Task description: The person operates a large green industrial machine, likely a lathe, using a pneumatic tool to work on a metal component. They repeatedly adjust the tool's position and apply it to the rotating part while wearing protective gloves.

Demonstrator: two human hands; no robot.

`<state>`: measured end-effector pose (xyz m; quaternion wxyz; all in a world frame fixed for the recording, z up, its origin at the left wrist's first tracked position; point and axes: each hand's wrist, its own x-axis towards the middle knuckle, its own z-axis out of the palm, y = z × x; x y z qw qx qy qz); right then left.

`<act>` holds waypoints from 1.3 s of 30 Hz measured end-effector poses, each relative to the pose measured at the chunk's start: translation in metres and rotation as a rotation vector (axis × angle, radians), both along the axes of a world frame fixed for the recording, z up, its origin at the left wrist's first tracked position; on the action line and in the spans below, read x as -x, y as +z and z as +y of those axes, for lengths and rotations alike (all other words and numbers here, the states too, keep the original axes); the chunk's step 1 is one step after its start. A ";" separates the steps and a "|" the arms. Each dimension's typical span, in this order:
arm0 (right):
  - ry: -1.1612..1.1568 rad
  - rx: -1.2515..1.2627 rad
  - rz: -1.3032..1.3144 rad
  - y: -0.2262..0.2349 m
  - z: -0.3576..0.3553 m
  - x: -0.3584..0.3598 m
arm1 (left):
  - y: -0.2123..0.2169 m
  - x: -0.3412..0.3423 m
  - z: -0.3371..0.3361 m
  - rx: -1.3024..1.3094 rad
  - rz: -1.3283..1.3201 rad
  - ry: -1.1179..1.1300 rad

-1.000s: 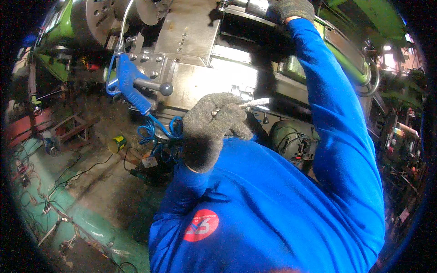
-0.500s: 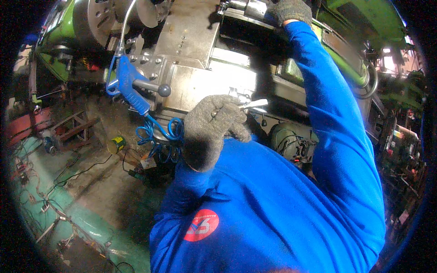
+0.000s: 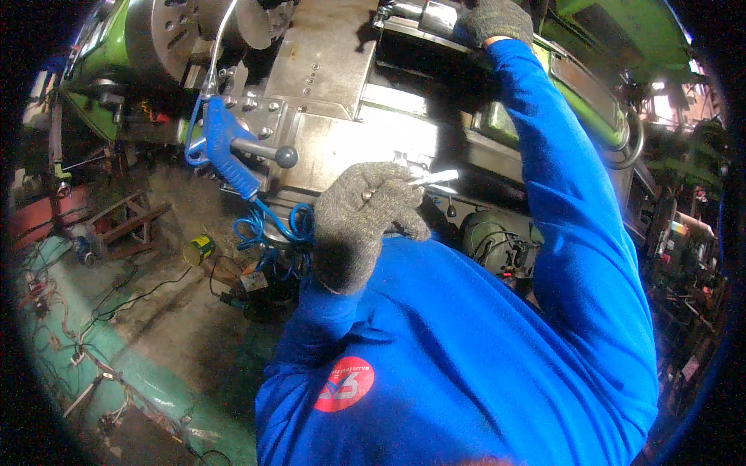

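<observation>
My left hand, in a grey knit glove, is closed at the front of a lathe carriage, close to my blue sweater. A shiny metal handle sticks out past its fingers, and a small round metal end shows between them. My right arm is stretched far forward. At its end my gloved right hand lies beside a bright metal cylinder at the top edge; its fingers are mostly hidden. Left of my left hand, a blue air gun hangs on the carriage beside a ball-ended lever.
A large round chuck stands at the upper left, next to the steel slide. A coiled blue hose drops below the air gun. Cables, a yellow can and a wooden frame are on the floor at left.
The view has shifted very slightly, so the air gun and lever appear a little further right. Both hands stay at the same places.
</observation>
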<state>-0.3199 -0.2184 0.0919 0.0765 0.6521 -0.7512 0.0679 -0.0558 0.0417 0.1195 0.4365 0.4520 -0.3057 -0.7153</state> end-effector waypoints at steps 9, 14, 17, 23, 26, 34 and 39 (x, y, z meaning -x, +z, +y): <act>0.012 0.016 -0.018 0.001 0.000 -0.001 | 0.004 0.001 -0.003 -0.062 0.026 0.022; 0.005 0.014 -0.006 0.002 0.000 -0.003 | 0.000 0.000 -0.002 -0.030 0.023 0.036; -0.004 0.011 -0.011 0.005 0.002 -0.004 | 0.000 -0.003 -0.004 -0.064 0.026 0.001; -0.035 -0.010 -0.018 0.013 0.008 -0.015 | 0.000 -0.004 -0.005 -0.089 0.109 -0.010; -0.034 -0.017 -0.018 0.011 0.004 -0.009 | -0.003 -0.005 -0.005 -0.082 0.125 -0.012; -0.025 -0.007 -0.019 0.011 0.006 -0.012 | -0.006 -0.008 -0.007 -0.031 0.124 -0.035; 0.000 0.032 -0.016 0.003 0.002 -0.004 | -0.007 -0.008 -0.008 -0.054 0.124 -0.029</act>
